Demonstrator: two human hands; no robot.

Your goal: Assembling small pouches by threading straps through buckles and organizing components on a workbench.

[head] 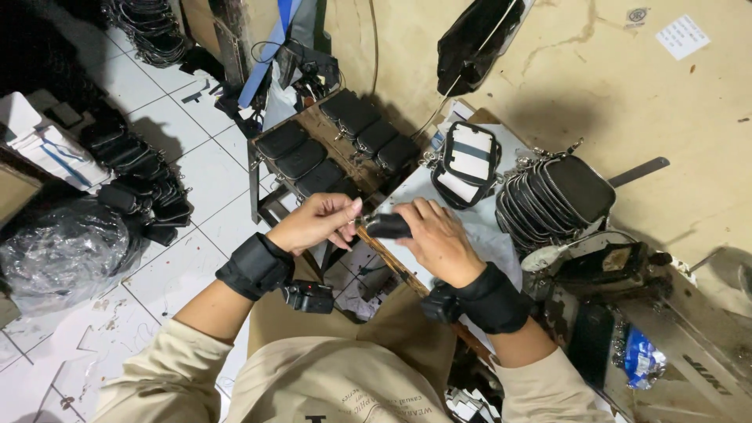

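Both hands meet over the near edge of the worktop (501,227) and share 1 small black pouch (388,226): the right hand (439,239) is wrapped around its body, and the left hand (317,222) pinches a small metal piece at its left end between thumb and fingertips, most likely the zipper pull, though it is too small to tell. The pouch looks light and soft, a stitched case that gives under the fingers, so it probably wants holding around the middle while the other hand works the end; the metal bit seems slick and easy to lose. Taking the pouch as the landmark: just beyond it lies an open pouch (468,162) showing a white lining, and to its right a packed stack of pouches (552,200) stands on edge. Beyond and left of the pouch, a rack (333,145) carries 2 rows of closed cases. Far left of it, more cases (145,192) sit heaped on the tiled floor (196,157) beside a clear plastic bag (63,251). Right and nearer than the pouch sits a grimy machine (619,274), crowding that side.
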